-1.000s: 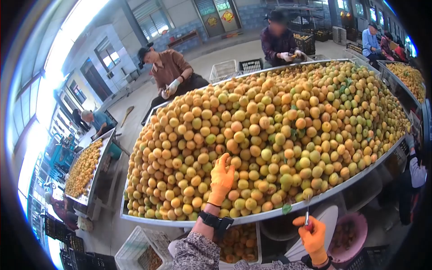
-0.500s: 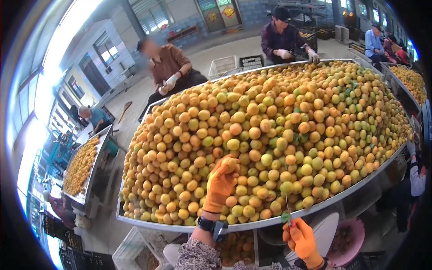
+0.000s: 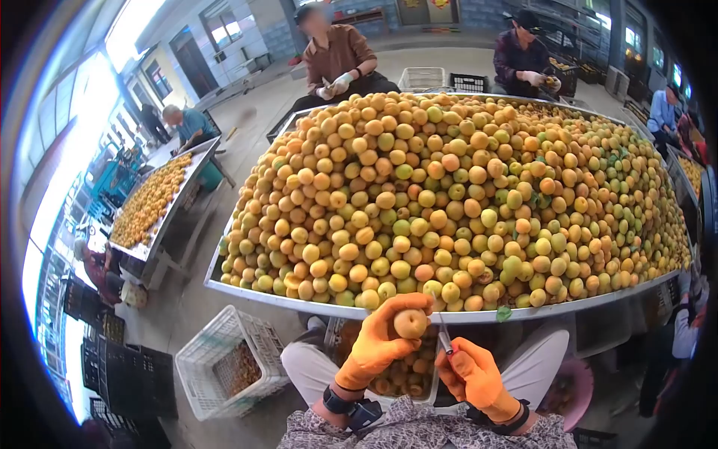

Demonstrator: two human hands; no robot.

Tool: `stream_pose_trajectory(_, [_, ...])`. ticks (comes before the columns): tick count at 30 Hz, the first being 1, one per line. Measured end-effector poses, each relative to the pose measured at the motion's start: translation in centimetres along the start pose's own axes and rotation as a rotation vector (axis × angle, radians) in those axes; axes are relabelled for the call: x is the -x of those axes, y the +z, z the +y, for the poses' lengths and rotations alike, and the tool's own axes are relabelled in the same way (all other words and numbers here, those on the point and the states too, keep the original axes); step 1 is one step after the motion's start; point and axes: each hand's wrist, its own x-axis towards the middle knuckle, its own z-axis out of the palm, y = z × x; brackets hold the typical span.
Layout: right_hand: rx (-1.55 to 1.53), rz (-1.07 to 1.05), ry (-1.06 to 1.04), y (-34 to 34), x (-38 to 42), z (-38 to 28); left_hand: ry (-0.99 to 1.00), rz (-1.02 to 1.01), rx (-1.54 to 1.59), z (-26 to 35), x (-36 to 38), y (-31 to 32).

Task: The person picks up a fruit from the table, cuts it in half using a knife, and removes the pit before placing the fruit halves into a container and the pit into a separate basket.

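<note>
My left hand (image 3: 378, 348), in an orange glove, grips a yellow-orange apricot (image 3: 410, 324) between thumb and fingers, over the front edge of the table. Close on its right, my right hand (image 3: 479, 380), gloved the same way, is closed round the red handle of a small knife (image 3: 444, 337). The blade points up, its tip near the apricot. Beyond both hands rises a big heap of apricots (image 3: 449, 202), yellow, orange and some green, on a metal-rimmed table (image 3: 314, 305). A green leaf (image 3: 503, 313) hangs at the rim.
Below my hands, between my knees, is a crate of apricots (image 3: 404, 378). A white crate (image 3: 217, 367) stands at left, a pink basin (image 3: 580, 389) at right. Two people (image 3: 340, 56) sit across the heap. Another fruit table (image 3: 161, 198) is at far left.
My left hand has come back from the heap toward me with an apricot in it. My right hand and knife have moved left beside it. The view has shifted.
</note>
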Motion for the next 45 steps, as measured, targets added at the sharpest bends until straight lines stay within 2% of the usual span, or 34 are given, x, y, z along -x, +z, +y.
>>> stream_pose_trajectory(3, [-0.092,-0.007,-0.006,0.6,0.6,0.3,0.106,0.014,0.074,-1.1,1.6,0.1])
stream_pose_trajectory(5, [-0.110,-0.084,-0.373,0.7,0.1,1.1,0.079,0.021,0.148,-1.1,2.7,0.4])
stream_pose_trajectory(7, [-0.221,-0.055,-0.586,2.1,-0.2,0.1,0.013,-0.016,-0.194,-1.3,3.4,0.5])
stream_pose_trajectory(9, [-0.262,-0.033,-0.585,2.5,-0.2,-0.8,0.060,0.012,-0.251,-2.0,3.9,1.7])
stream_pose_trajectory(10, [-0.138,-0.057,-0.533,2.1,-0.1,-1.2,0.080,0.020,-0.306,-1.9,4.2,2.1])
stream_pose_trajectory(13, [0.089,-0.100,-0.268,2.3,1.1,-1.9,0.091,0.089,-0.333,-2.0,4.6,2.5])
stream_pose_trajectory(15, [0.048,-0.092,-0.021,2.6,2.4,-1.3,0.190,0.173,-0.561,-1.6,4.9,2.1])
stream_pose_trajectory(20, [0.045,-0.120,0.094,2.4,2.8,0.1,0.165,0.201,-0.590,-1.8,5.3,2.1])
stream_pose_trajectory(27, [-0.019,-0.166,0.127,2.8,2.3,0.8,0.280,0.198,-0.625,-2.3,5.7,2.4])
stream_pose_trajectory(30, [-0.014,-0.124,0.117,3.2,2.3,0.9,0.331,0.219,-0.679,-2.6,5.8,2.2])
stream_pose_trajectory(34, [0.078,-0.150,0.111,2.5,2.3,1.8,0.424,0.223,-0.720,-2.6,6.0,2.1])
stream_pose_trajectory(39, [0.101,-0.146,0.026,2.3,1.8,4.1,0.415,0.272,-0.728,-2.9,6.4,2.5])
stream_pose_trajectory(41, [0.181,-0.064,0.013,2.4,1.7,4.8,0.425,0.257,-0.744,-3.4,6.2,2.8])
stream_pose_trajectory(43, [0.113,-0.052,-0.005,2.3,1.2,5.5,0.366,0.300,-0.794,-3.9,6.3,2.6])
stream_pose_trajectory(44, [0.088,-0.031,-0.029,2.2,0.6,7.0,0.263,0.295,-0.759,-4.2,6.4,2.4])
stream_pose_trajectory(45, [0.066,-0.001,-0.062,1.5,-0.3,9.1,0.263,0.303,-0.747,-4.7,6.3,2.3])
